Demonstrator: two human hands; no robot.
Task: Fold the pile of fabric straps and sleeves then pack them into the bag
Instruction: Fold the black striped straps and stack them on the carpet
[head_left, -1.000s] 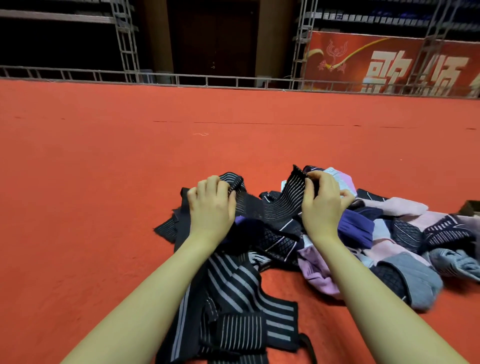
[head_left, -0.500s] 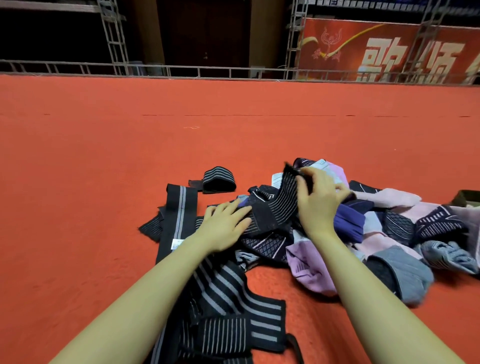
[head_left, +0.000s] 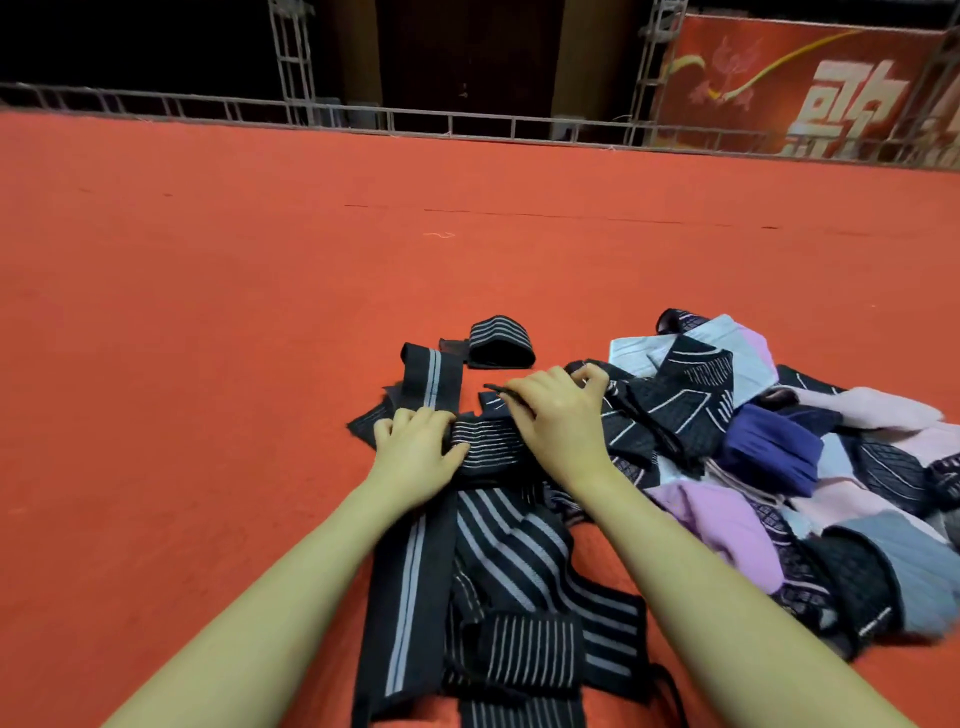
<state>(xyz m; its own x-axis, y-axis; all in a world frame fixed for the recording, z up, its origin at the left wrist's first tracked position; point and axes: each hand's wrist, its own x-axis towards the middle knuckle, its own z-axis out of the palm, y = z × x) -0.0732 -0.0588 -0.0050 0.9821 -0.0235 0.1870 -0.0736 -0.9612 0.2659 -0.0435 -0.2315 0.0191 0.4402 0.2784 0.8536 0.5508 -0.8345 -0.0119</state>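
Striped strap (head_left: 488, 447): left hand (head_left: 415, 457) grips one end, right hand (head_left: 558, 415) pinches the other; suggest aligning edges, pressing fold flat on the carpet (head_left: 208, 312)

Both my bare forearms reach in from the near edge, angled toward the far middle, the two hands close together. My left hand (head_left: 421, 457) lies palm down, fingers bent at the knuckles and curled over the far edge of a striped black strap (head_left: 485, 444), thumb stretched right along its near side. My right hand (head_left: 558, 415) sits just to the right and slightly farther, knuckles up, fingers curled and pinching a thin dark fabric edge at their tips.
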